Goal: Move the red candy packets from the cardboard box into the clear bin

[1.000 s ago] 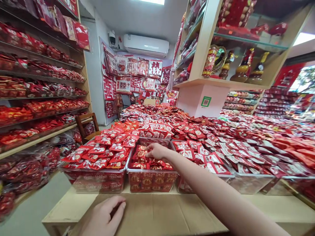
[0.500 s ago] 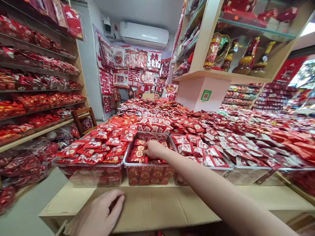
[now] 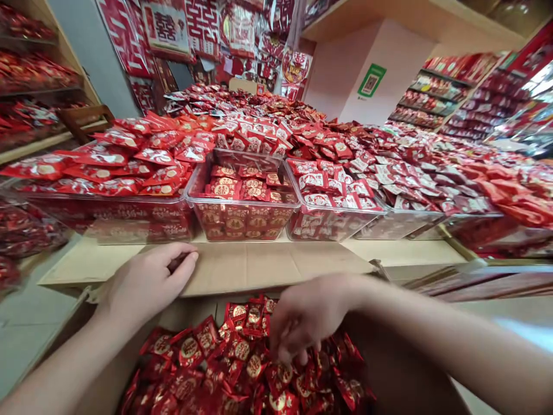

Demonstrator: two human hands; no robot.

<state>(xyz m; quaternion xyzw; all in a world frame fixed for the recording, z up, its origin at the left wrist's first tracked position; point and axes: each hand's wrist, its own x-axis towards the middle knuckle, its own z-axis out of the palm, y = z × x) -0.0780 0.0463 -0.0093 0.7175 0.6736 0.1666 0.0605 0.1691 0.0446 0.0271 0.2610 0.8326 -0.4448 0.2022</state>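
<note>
My right hand (image 3: 309, 317) is over an open cardboard box of small red wrapped packets (image 3: 254, 366) with gold round prints. Its fingers point down, a little apart and blurred, at the top of the pile; no packet shows in them. On the box's cardboard flap (image 3: 268, 262), laid against the shelf edge, rests my left hand (image 3: 149, 282), curled with thumb close to index finger. Its other fingers are hidden. Beyond the flap stands a clear plastic bin (image 3: 242, 202), partly filled with similar red and gold packets in rows.
A bin of bright red packets (image 3: 125, 158) stands on the left, heaped above its rim. Right of the middle bin is one with red and white packets (image 3: 332, 187). More packets spread behind, up to a white pillar (image 3: 345, 75). A wooden chair (image 3: 84, 121) is at the far left.
My right hand has come out of the middle bin and down to the packets in the cardboard box. The view has tilted down. My left hand stays on the flap.
</note>
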